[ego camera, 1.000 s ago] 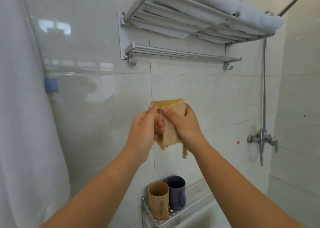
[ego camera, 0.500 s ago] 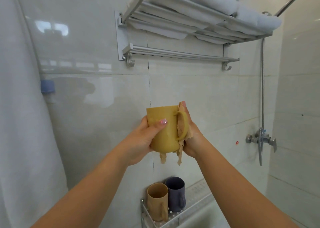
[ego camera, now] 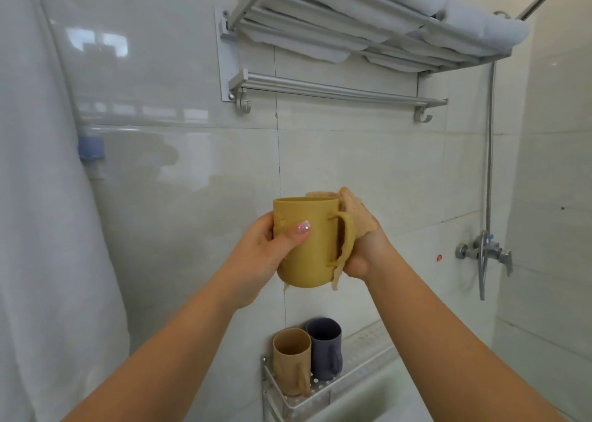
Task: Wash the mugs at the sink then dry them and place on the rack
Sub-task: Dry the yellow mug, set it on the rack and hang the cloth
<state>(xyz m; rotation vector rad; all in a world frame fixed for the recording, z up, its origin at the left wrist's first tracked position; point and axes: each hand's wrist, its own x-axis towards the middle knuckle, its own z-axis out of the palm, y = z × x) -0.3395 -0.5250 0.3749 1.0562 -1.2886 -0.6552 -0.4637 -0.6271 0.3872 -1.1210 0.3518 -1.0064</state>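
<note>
A mustard-yellow mug [ego camera: 307, 248] is held upright in front of the tiled wall, handle to the right. My left hand [ego camera: 266, 255] grips its left side, thumb across the front. My right hand [ego camera: 362, 245] holds a beige cloth [ego camera: 355, 216] against the mug's far right side behind the handle; cloth ends hang below the mug. Below, a tan mug [ego camera: 291, 360] and a dark purple mug [ego camera: 325, 348] stand side by side on a perforated metal rack [ego camera: 355, 376] fixed to the wall.
A metal towel shelf [ego camera: 336, 47] with folded white towels and a bar hangs above. A shower tap [ego camera: 480, 255] and hose are on the right wall. A white curtain [ego camera: 41, 229] hangs at left, with a blue hook [ego camera: 91, 147] beside it.
The mug has come down and turned upright with its handle showing. The cloth moved from over the mug's front to behind the handle. The view shifted slightly downward.
</note>
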